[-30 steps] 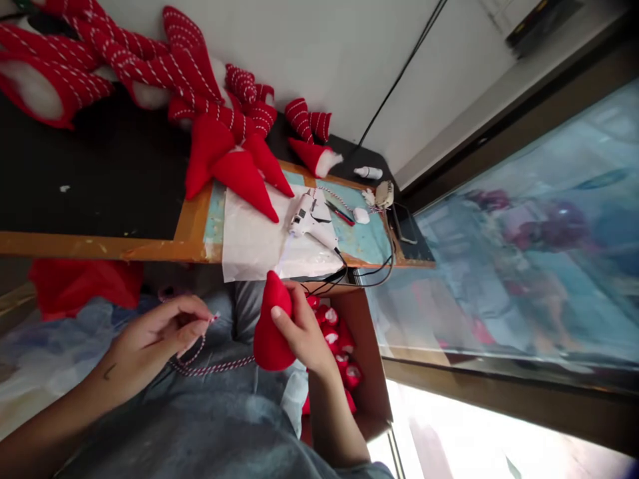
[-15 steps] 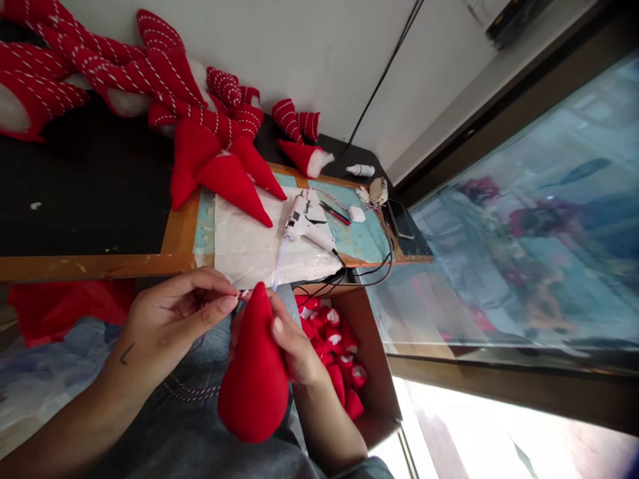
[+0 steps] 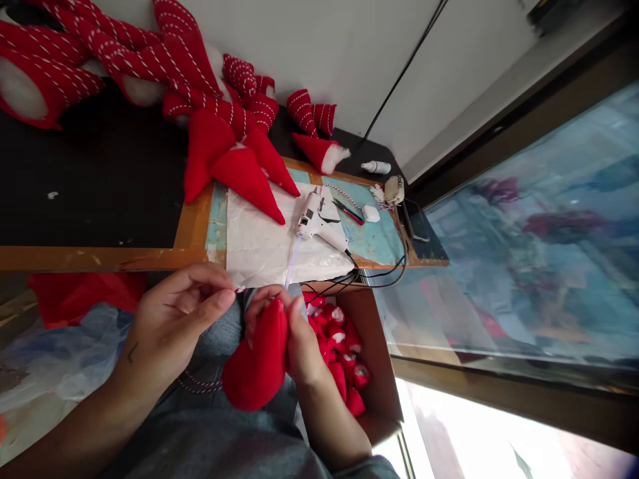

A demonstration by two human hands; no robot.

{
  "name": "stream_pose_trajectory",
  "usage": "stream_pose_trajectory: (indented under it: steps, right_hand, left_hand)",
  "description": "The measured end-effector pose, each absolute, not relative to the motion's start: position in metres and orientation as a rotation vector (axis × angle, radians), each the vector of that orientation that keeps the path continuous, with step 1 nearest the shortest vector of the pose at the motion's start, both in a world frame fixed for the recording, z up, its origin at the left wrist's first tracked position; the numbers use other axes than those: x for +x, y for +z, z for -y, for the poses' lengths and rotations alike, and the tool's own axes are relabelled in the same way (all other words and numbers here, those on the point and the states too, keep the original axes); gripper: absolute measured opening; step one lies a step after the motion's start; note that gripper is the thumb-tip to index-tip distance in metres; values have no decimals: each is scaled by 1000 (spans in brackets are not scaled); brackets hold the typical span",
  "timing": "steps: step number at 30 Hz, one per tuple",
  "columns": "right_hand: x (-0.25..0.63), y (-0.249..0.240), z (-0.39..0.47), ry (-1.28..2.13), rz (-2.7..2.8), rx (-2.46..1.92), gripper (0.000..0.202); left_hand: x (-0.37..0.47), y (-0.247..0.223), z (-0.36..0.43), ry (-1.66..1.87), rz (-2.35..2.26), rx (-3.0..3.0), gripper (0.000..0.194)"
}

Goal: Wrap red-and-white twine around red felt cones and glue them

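My left hand (image 3: 184, 316) pinches the end of a red, white and dark twisted cord (image 3: 200, 384) between thumb and fingertips. The rest of the cord droops in a loop across my lap. A stuffed red fabric cone (image 3: 255, 369) is gripped in my right hand (image 3: 298, 332), its pointed tip up and its rounded end down. A small gap separates the cord end from the cone's tip. Beyond my hands, a white glue gun (image 3: 319, 223) lies on a white sheet (image 3: 254, 246) at the table edge, its glue stick pointing towards me.
Red cones (image 3: 247, 179) and striped red stuffed pieces (image 3: 190, 60) are heaped at the back left. Scissors (image 3: 348, 211), a small bottle (image 3: 376, 167) and a phone (image 3: 416, 221) lie to the right. Below stands a cardboard box (image 3: 374, 352) of red pieces. Cables hang over the edge.
The cone has been tilted and lowered slightly in my right hand, its tip turning away from the cord. My left hand still pinches the cord end. The view has shifted a little.
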State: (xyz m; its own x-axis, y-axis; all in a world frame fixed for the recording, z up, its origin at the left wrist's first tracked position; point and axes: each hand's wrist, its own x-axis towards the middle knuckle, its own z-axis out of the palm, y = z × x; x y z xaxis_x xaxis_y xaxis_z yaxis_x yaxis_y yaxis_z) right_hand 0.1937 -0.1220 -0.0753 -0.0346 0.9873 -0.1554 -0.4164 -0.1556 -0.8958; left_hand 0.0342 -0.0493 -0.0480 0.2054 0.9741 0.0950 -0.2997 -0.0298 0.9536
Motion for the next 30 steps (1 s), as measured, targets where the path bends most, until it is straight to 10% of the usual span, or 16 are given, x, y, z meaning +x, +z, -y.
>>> stream_pose_trajectory:
  steps: [30]
  right_hand:
    - [191,-70,128,1364,979,-1082,42]
  left_hand:
    - [41,-44,47,946,-704,1189,12]
